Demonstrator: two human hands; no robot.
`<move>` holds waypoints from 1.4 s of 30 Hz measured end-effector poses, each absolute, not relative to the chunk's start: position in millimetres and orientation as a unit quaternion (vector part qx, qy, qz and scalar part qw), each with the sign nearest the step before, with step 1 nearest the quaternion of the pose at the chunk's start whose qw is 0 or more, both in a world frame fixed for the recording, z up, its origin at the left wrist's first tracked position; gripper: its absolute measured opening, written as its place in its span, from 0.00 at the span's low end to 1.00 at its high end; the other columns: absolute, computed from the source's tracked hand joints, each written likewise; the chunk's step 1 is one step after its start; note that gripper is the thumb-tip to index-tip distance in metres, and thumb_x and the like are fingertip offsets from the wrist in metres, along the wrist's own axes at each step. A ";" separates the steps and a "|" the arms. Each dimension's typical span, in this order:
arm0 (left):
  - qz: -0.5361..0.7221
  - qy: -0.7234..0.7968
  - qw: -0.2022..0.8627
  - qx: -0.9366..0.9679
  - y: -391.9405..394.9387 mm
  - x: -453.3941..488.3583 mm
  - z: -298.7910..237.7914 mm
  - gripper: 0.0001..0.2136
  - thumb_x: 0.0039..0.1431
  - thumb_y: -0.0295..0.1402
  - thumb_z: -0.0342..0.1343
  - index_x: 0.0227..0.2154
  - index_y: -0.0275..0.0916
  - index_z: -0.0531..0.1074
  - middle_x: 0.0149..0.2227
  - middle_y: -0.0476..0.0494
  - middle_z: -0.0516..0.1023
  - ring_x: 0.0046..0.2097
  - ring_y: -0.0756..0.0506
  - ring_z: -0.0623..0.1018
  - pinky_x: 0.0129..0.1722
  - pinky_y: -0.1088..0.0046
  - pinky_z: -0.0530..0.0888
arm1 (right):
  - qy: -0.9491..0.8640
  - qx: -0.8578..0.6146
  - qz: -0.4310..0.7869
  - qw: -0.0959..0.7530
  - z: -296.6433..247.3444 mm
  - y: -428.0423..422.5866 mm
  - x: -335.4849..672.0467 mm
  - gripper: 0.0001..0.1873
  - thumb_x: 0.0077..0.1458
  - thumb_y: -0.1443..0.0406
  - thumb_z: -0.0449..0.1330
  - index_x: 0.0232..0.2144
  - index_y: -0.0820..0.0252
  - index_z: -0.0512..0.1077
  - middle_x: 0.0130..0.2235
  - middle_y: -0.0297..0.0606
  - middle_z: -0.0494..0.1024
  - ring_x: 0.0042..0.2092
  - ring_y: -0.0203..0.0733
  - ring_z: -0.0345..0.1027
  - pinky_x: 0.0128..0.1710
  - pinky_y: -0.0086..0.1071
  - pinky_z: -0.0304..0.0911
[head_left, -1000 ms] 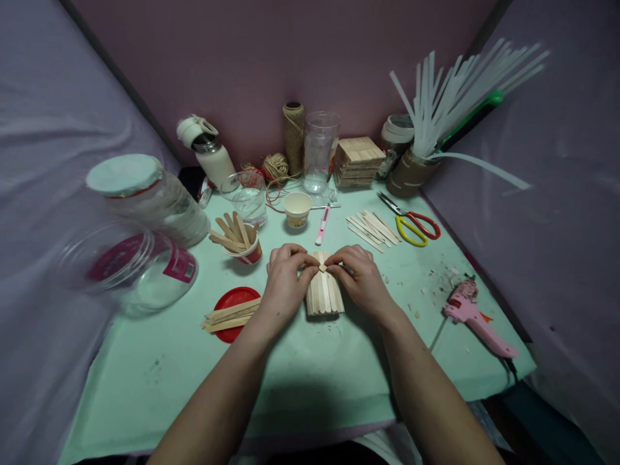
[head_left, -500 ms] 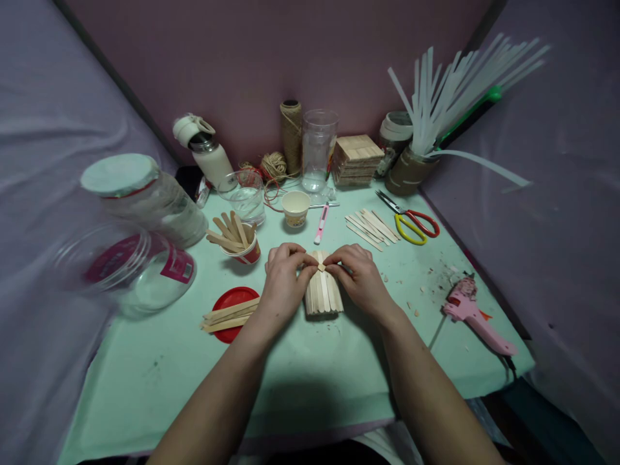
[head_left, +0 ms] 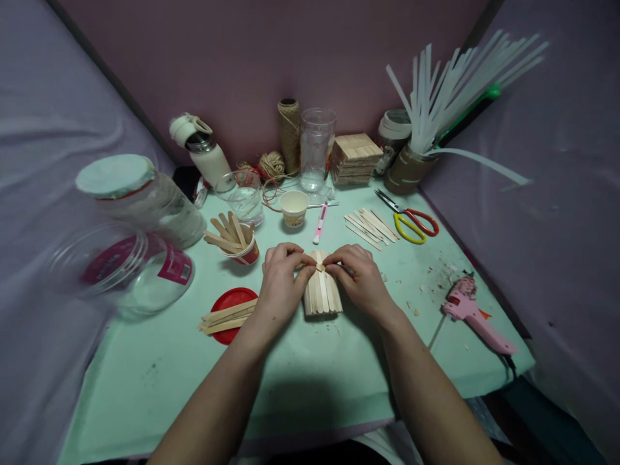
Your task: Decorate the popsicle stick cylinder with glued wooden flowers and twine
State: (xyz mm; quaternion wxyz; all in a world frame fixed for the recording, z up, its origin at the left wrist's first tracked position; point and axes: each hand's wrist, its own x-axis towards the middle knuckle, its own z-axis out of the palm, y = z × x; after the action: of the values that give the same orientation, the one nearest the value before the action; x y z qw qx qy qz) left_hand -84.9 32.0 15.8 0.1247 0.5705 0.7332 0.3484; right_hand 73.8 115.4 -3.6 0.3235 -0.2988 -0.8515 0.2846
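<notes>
Between my two hands lies a panel of craft sticks, set side by side with rounded ends toward me. A small wooden piece sits over its upper middle. My left hand pinches that piece from the left with thumb and forefinger. From the right, my right hand pinches the same piece, its fingertips close to the left ones. The fingers partly cover the panel's upper edges. Just beyond it rests a pink utility knife.
A red lid with craft sticks and a paper cup of sticks stand left. Thin wood strips, scissors and a pink glue gun lie right. Jars, twine and a white-strip holder line the back.
Both hands keep their pinch on the small wooden piece, which looks slightly more tilted. The whole view has shifted a little; nothing else has visibly moved.
</notes>
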 end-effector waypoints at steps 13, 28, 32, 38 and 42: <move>0.356 0.674 -0.001 0.648 10.8 -82.2 8.3 0.10 0.63 0.26 0.52 0.39 0.44 0.79 0.45 0.41 0.72 0.49 0.41 0.67 0.51 0.59 0.67 | -0.881 -0.250 0.185 0.357 1.4 101.9 79.4 0.11 0.55 0.74 0.58 0.37 0.55 0.75 0.38 0.39 0.78 0.42 0.47 0.67 0.45 0.45 0.57; 0.372 0.649 -0.038 0.663 13.3 -85.5 -0.5 0.10 0.60 0.23 0.56 0.40 0.41 0.79 0.45 0.40 0.72 0.48 0.40 0.67 0.49 0.58 0.68 | -0.890 -0.233 0.161 0.358 3.3 101.4 78.3 0.11 0.55 0.75 0.58 0.38 0.57 0.75 0.36 0.39 0.78 0.40 0.47 0.66 0.42 0.46 0.59; 0.371 0.646 -0.043 0.666 13.2 -85.9 -0.6 0.09 0.60 0.23 0.56 0.39 0.41 0.79 0.44 0.40 0.72 0.48 0.40 0.66 0.49 0.58 0.68 | -0.893 -0.233 0.158 0.352 4.0 101.3 78.6 0.10 0.55 0.74 0.58 0.37 0.58 0.75 0.35 0.39 0.78 0.40 0.47 0.66 0.42 0.46 0.59; 0.367 0.648 -0.042 0.666 13.3 -85.1 0.5 0.09 0.60 0.23 0.56 0.39 0.40 0.79 0.44 0.39 0.72 0.48 0.40 0.66 0.49 0.57 0.68 | -0.893 -0.235 0.149 0.354 3.5 101.5 78.1 0.10 0.55 0.74 0.58 0.37 0.57 0.75 0.35 0.39 0.78 0.40 0.48 0.66 0.42 0.46 0.59; 0.366 0.649 -0.041 0.666 12.9 -84.4 0.9 0.10 0.59 0.22 0.57 0.39 0.40 0.79 0.45 0.39 0.72 0.48 0.40 0.66 0.49 0.56 0.68 | -0.895 -0.234 0.148 0.351 5.3 100.5 79.0 0.10 0.55 0.74 0.58 0.37 0.58 0.75 0.35 0.39 0.78 0.40 0.48 0.66 0.42 0.46 0.59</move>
State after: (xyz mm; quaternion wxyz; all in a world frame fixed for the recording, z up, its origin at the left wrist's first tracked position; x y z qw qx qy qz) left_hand -84.4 12.9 0.9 -0.0406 0.6657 0.6490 0.3660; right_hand 79.0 100.5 5.3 0.3506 -0.2342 -0.8946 0.1481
